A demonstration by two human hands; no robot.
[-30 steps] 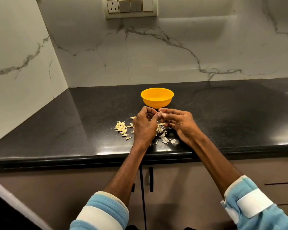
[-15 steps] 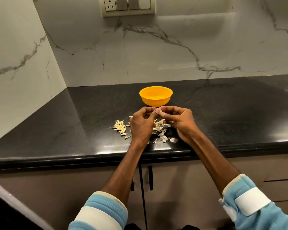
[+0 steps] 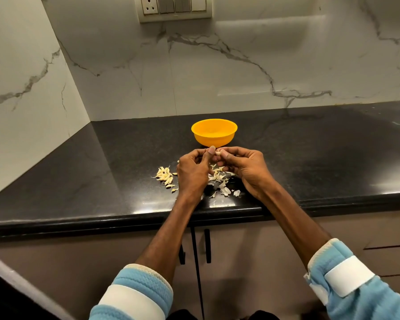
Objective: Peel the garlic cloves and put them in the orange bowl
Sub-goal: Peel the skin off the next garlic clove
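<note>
A small pale garlic clove (image 3: 218,153) is held in the air just in front of the orange bowl (image 3: 214,141), pinched between the fingertips of both hands. The left hand (image 3: 192,172) has its fingers curled and its thumb tip against the clove. The right hand (image 3: 247,169) grips it from the other side, fingers bent inward. Below and between the hands, loose papery skins (image 3: 221,181) lie scattered on the black countertop (image 3: 321,158). Just left of the left hand sits a heap of cloves (image 3: 164,176). The bowl stands upright on the counter beyond the hands, apart from both piles. Behind it rises a white marble wall (image 3: 240,72) with a switch plate (image 3: 174,8). Brown cabinet doors (image 3: 240,250) run under the counter edge, and light blue sleeves (image 3: 136,294) with white bands cover the forearms.
</note>
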